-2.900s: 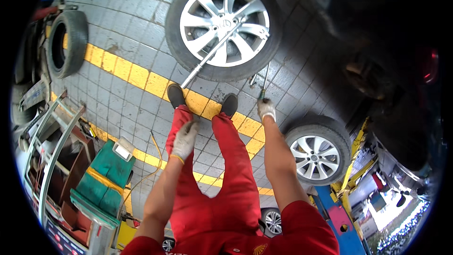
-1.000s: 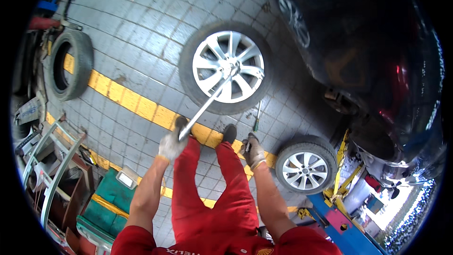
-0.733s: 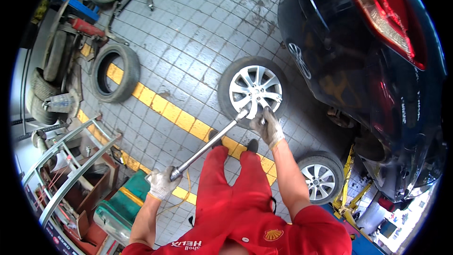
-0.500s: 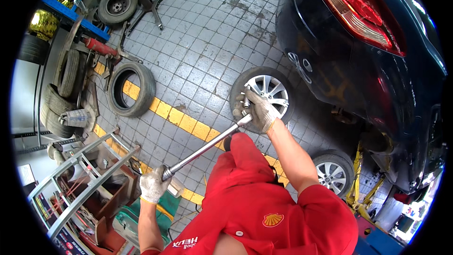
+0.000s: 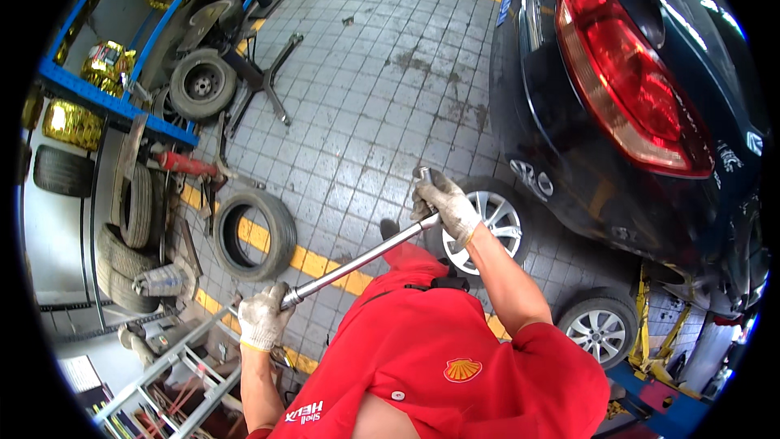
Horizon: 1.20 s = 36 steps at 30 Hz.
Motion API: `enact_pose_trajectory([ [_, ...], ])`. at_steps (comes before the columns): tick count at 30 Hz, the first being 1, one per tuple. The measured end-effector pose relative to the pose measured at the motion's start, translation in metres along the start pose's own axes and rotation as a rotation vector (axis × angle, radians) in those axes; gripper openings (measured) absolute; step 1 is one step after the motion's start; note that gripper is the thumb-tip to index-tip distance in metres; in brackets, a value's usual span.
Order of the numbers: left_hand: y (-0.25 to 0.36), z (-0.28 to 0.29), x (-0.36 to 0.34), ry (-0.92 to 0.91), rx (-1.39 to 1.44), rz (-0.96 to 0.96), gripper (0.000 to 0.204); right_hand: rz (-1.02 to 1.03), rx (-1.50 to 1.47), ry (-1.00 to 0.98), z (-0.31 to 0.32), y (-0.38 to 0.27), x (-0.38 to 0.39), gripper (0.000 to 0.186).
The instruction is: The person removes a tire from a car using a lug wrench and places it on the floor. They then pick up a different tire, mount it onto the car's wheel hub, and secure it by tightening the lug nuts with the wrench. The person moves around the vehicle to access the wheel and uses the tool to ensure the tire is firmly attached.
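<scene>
Both my hands, in pale work gloves, carry a long metal torque wrench (image 5: pixel 361 262) slantwise in front of me. My left hand (image 5: pixel 264 317) is closed round its handle end. At the far end, my right hand (image 5: pixel 448 205) is wrapped round the wrench head, and a metal socket (image 5: pixel 425 174) pokes out past the fingers. The fingers partly cover the head. Behind and below my right hand, a wheel with a silver alloy rim (image 5: pixel 502 226) lies flat on the floor; I see no contact between it and the wrench.
A dark car (image 5: pixel 528 126) stands on the right, near a second alloy wheel (image 5: pixel 600 333) and a yellow-and-blue lift (image 5: pixel 650 382). A loose tyre (image 5: pixel 283 237) lies left on the tiled floor. A metal-framed cart (image 5: pixel 191 394), stacked tyres (image 5: pixel 122 264) and a blue rack (image 5: pixel 81 81) line the left.
The view has tilted up, so the floor, tyre and wheels sit lower in it and more of the car shows. Both hands keep their hold on the torque wrench.
</scene>
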<state>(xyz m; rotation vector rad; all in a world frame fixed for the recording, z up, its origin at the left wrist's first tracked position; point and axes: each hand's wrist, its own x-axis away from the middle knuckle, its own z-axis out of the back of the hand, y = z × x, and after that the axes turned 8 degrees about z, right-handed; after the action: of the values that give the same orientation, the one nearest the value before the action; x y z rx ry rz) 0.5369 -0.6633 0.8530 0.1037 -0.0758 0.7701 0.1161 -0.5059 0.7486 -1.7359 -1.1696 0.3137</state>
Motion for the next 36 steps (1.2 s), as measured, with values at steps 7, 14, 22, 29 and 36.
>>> enact_pose_trajectory([
  [7, -0.043, 0.028, -0.165, 0.045, 0.014, -0.049, 0.038, 0.023, 0.16, 0.021, -0.036, -0.045, -0.159, 0.047],
  [14, -0.092, 0.02, -0.345, 0.053, -0.016, -0.076, 0.035, -0.157, 0.302, 0.055, -0.048, -0.089, -0.324, 0.047],
  [22, -0.096, 0.052, -0.644, 0.042, -0.075, -0.248, 0.027, -0.214, 0.279, 0.219, -0.018, -0.171, -0.513, 0.035],
  [29, -0.017, 0.114, -0.93, -0.016, -0.185, -0.512, 0.023, -0.155, -0.068, 0.592, 0.076, -0.23, -0.654, 0.063],
  [36, 0.125, 0.109, -1.172, -0.042, -0.261, -0.699, 0.027, -0.074, -0.193, 0.825, 0.199, -0.322, -0.782, 0.048],
])
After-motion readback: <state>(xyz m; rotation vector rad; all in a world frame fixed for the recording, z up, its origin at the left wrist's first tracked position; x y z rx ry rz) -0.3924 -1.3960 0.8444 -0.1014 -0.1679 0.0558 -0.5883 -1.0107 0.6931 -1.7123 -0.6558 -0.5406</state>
